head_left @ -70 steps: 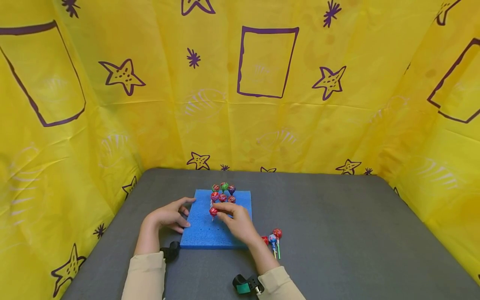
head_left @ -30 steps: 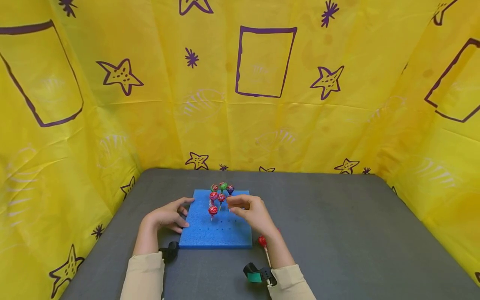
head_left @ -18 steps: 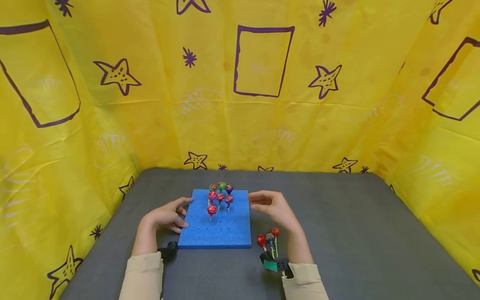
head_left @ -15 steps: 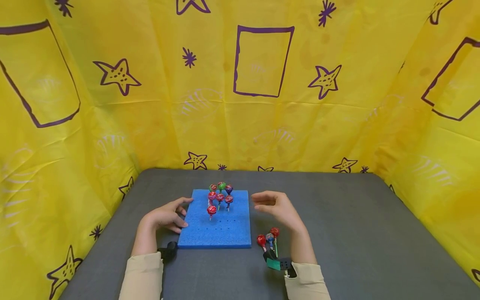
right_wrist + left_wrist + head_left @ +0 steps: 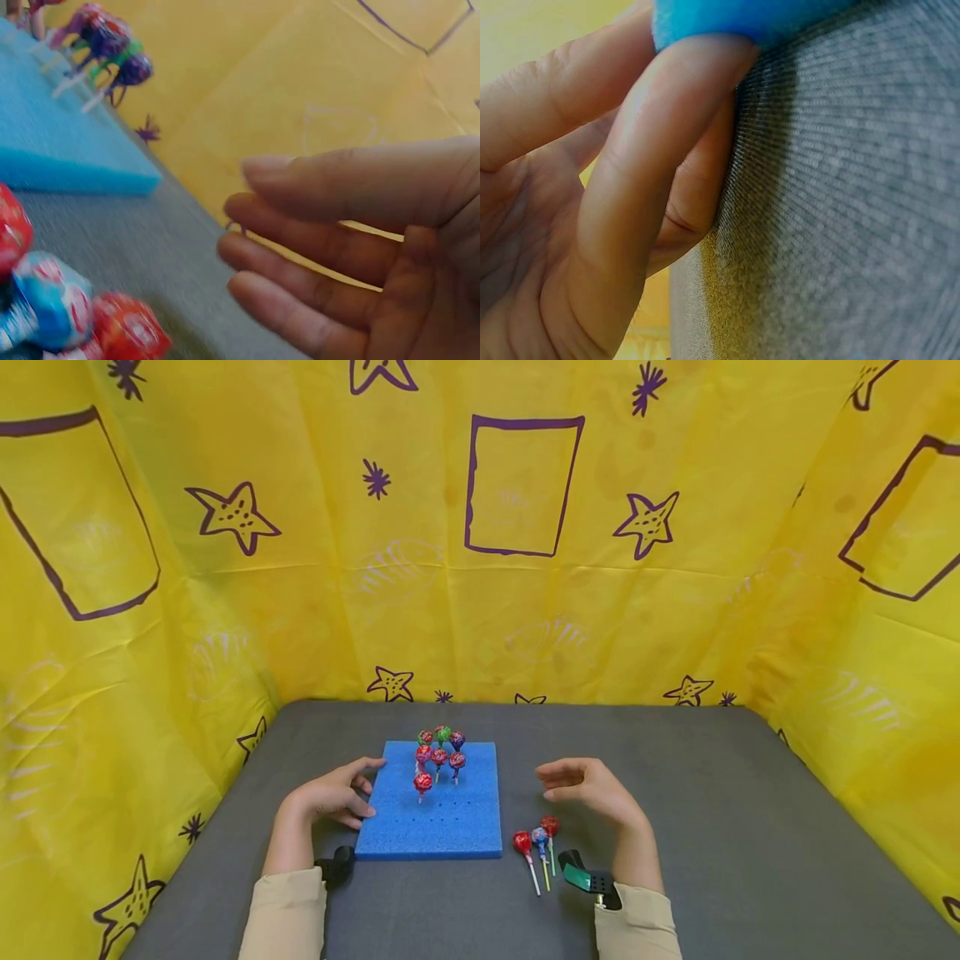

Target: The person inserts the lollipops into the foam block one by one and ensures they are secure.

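Several wrapped lollipops stand upright on their sticks in a blue foam board point(image 5: 465, 835). A red lollipop point(image 5: 422, 783) is foremost, with a green lollipop point(image 5: 443, 734) in the back row. My left hand point(image 5: 337, 792) rests at the board's left edge; in the left wrist view its thumb and index finger touch the blue foam point(image 5: 720, 19). To the board's right, my right hand point(image 5: 592, 787) hovers with fingers loosely bent and nothing in it. Below it lie three loose lollipops: one red with a white stick point(image 5: 522, 842), one blue point(image 5: 540, 837), one dark red point(image 5: 550, 825).
Rows of small holes point(image 5: 437, 819) run across the board's front half. The board lies on a dark grey table point(image 5: 712, 827). Yellow fabric point(image 5: 525, 610) with purple drawings encloses the back and sides.
My right hand has left the red front lollipop, passed the right-hand lollipop of the middle row, and moved right off the board, revealing the loose lollipops. My left hand stays put.
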A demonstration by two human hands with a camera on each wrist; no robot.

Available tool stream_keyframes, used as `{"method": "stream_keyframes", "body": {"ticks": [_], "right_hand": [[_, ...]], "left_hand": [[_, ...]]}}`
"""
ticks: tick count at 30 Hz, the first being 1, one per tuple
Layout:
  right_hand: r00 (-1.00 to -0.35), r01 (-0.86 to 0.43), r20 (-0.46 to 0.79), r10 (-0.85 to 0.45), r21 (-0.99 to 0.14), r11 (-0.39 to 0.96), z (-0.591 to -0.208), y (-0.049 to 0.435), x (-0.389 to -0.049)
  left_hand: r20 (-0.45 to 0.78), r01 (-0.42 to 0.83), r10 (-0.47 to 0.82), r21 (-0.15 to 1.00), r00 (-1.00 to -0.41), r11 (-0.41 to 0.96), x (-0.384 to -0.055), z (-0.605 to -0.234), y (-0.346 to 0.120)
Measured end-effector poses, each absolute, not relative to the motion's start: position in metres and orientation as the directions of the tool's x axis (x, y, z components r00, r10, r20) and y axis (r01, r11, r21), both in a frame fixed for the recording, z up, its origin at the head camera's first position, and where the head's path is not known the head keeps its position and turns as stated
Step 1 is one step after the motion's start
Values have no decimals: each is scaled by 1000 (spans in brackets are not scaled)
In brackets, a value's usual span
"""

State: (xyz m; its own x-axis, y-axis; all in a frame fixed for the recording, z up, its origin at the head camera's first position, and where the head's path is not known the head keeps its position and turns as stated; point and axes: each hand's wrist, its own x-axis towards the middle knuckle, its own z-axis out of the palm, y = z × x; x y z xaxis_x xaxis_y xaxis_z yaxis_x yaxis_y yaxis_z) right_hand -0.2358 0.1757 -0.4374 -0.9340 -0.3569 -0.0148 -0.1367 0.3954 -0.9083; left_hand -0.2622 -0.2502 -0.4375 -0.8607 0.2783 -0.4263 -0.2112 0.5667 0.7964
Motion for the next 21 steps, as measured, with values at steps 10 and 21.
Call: {"method": "stream_keyframes", "body": {"ticks": [10, 21], "right_hand": [[-882, -98, -106, -460, -912, 398, -445, 189, -235], [-844, -54, -165, -510, -920, 387, -453, 186, -237]], "left_hand": [[-425, -210, 283, 800, -860, 562, -262, -437, -250], [-424, -209, 279, 798, -862, 566, -262, -438, -250]]}}
